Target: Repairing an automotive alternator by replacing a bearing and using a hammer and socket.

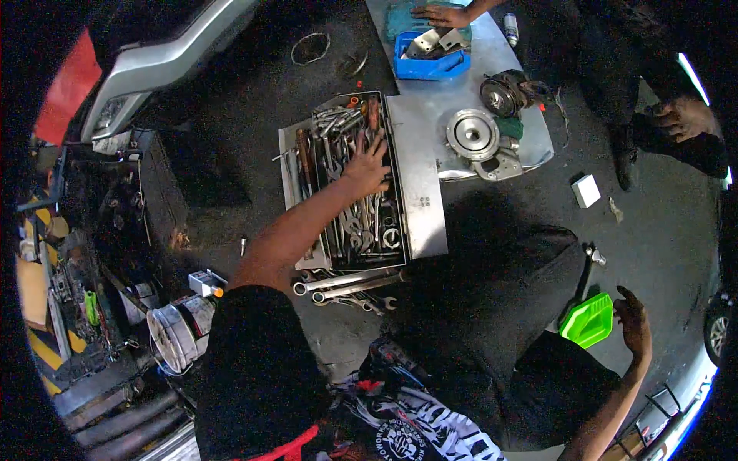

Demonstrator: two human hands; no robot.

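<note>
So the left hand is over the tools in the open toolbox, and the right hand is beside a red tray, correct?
Not quite: the head view shows that the tray beside the right hand is green. The left hand is over the tools in the open toolbox.

Workshop floor (657,230), dark grey and worn, under dim, uneven light.
Upper left: one silver vehicle bumper (161,58) with lamp (113,115), beside a red panel (71,91). Left: one heap of mixed parts (115,207), mostly in shadow, details too dark to tell; yellow-and-black striping (46,350) along its outer edge; long dark bars (127,438) below it. Lower left: one white bucket (171,339), tilted, soiled. Upper middle: one wire ring (310,48), lying flat on the floor. Right edge: one vehicle wheel (718,335), partly cut off; bluish-white bright strip (701,399) below. Lower right: one dark metal frame (663,406), partly in view.
</note>
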